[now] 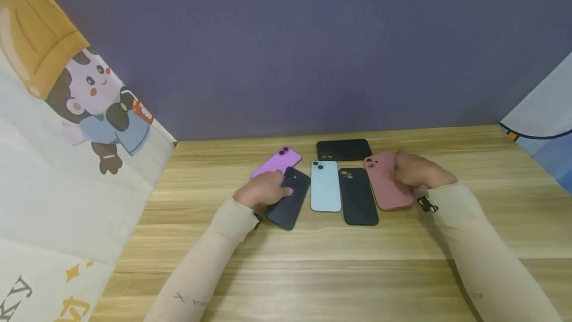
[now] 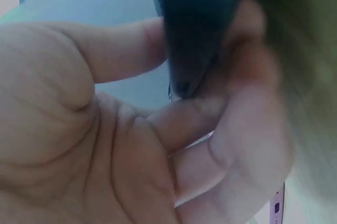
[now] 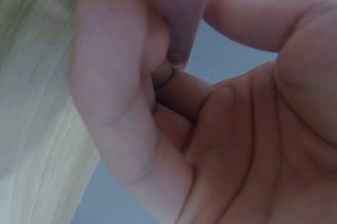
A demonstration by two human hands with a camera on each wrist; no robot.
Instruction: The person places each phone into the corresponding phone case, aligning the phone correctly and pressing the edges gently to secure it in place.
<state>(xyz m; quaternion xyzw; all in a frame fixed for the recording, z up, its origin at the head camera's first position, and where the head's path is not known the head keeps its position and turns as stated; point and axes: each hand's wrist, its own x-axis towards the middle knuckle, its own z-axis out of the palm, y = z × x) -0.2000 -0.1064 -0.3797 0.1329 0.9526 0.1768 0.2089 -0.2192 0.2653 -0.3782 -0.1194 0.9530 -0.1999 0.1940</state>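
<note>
My left hand (image 1: pixel 263 189) pinches a black phone (image 1: pixel 290 207) by its left edge, thumb on its back and fingers curled under. In the left wrist view, the black phone (image 2: pixel 197 29) stands edge-on between thumb and fingers. On the right, a pink phone case (image 1: pixel 385 188) with small camera holes is pinched along its right edge by my right hand (image 1: pixel 413 169). The right wrist view shows a corner of the pink case (image 3: pixel 179 13) between thumb and curled fingers. Between the hands lie a pale blue phone (image 1: pixel 325 188) and a black phone case (image 1: pixel 359 198).
A purple phone (image 1: pixel 274 163) lies behind my left hand, partly covered. Another black phone case (image 1: pixel 343 149) lies sideways at the back. The wooden table (image 1: pixel 339 272) ends at a dark wall panel (image 1: pixel 313 53). A printed cloth (image 1: pixel 67 202) hangs at the left.
</note>
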